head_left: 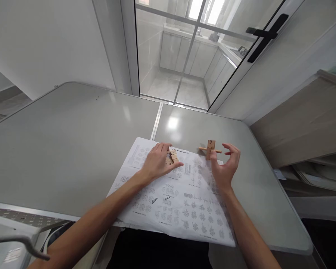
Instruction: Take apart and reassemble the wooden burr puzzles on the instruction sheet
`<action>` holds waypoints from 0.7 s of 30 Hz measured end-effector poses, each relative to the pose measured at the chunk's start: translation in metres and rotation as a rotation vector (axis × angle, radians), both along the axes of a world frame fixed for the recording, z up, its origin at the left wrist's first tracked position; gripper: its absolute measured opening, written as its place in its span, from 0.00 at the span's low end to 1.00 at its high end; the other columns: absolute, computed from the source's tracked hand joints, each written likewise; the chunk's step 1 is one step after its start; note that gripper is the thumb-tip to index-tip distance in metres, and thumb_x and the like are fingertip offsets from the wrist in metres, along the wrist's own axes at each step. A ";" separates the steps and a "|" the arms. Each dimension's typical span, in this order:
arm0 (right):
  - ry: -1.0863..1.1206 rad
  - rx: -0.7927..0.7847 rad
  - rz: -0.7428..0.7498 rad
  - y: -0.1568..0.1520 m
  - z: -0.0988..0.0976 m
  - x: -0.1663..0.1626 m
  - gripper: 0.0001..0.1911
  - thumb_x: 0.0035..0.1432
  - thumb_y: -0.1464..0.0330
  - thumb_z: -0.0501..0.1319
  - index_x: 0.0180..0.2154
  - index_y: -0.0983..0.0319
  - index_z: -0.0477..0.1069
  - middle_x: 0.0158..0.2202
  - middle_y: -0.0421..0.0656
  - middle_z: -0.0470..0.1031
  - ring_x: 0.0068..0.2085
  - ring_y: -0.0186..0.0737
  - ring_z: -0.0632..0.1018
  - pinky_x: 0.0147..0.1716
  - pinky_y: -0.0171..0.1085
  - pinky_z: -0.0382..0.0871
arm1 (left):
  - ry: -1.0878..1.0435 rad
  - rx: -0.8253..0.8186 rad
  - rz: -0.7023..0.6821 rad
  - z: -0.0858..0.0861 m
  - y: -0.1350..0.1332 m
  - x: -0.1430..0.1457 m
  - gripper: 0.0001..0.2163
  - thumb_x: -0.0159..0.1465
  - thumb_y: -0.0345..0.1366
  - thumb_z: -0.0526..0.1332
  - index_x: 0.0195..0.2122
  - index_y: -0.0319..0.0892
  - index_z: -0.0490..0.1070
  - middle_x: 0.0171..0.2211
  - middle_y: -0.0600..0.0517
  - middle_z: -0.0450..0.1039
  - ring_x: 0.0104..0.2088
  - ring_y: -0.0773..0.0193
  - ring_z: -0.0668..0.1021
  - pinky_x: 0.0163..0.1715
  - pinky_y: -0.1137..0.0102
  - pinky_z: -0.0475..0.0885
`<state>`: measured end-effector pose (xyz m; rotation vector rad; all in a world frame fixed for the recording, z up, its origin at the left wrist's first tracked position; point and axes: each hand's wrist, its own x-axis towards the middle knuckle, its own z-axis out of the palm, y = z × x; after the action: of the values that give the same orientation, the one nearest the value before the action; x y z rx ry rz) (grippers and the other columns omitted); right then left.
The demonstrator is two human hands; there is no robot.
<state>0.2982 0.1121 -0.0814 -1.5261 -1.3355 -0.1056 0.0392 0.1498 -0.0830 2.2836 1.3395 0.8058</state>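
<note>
My left hand (158, 162) rests over the paper sheet (145, 205), its fingers and thumb closed around a small light wooden block puzzle piece (172, 158) with notches and a dark gap. Further right stands a brown wooden assembly (211, 145): an upright block with a dark mark on top and a thin rod sticking out on both sides. My right hand (226, 166) is beside it with fingers and thumb spread. The thumb tip overlaps the lower part of the assembly; whether it touches cannot be made out. Printed line diagrams cover the paper.
The grey folding table (72, 142) has a metal seam (157, 121) across its middle. Behind it is a glass door (170, 56) with a black handle (267, 35). A wooden shelf unit (308, 116) stands at the right, and a grey bent tube (19, 241) shows at lower left.
</note>
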 end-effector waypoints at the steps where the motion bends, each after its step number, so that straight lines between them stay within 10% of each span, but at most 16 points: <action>1: -0.026 0.036 0.061 -0.003 0.002 -0.003 0.16 0.65 0.59 0.64 0.52 0.57 0.71 0.52 0.51 0.74 0.55 0.57 0.75 0.53 0.55 0.72 | -0.034 -0.033 0.025 0.002 0.000 0.000 0.29 0.67 0.61 0.62 0.56 0.42 0.68 0.49 0.44 0.76 0.50 0.48 0.79 0.50 0.55 0.76; 9: -0.167 -0.246 0.652 -0.013 0.002 -0.027 0.12 0.66 0.64 0.65 0.51 0.51 0.77 0.53 0.49 0.75 0.55 0.56 0.78 0.54 0.57 0.76 | -0.148 -0.177 0.151 0.009 -0.001 0.004 0.18 0.79 0.45 0.44 0.50 0.45 0.72 0.42 0.49 0.80 0.40 0.56 0.82 0.41 0.61 0.75; 21: -0.135 -0.439 0.901 -0.015 0.004 -0.031 0.33 0.59 0.57 0.73 0.62 0.51 0.67 0.59 0.49 0.74 0.60 0.58 0.75 0.58 0.56 0.75 | -0.240 -0.407 -0.344 0.028 0.000 -0.009 0.13 0.72 0.41 0.55 0.52 0.45 0.73 0.42 0.49 0.82 0.34 0.60 0.80 0.34 0.64 0.75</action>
<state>0.2671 0.0974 -0.0775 -1.1242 -2.1336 0.6996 0.0303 0.1496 -0.0554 1.9470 0.8760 0.6017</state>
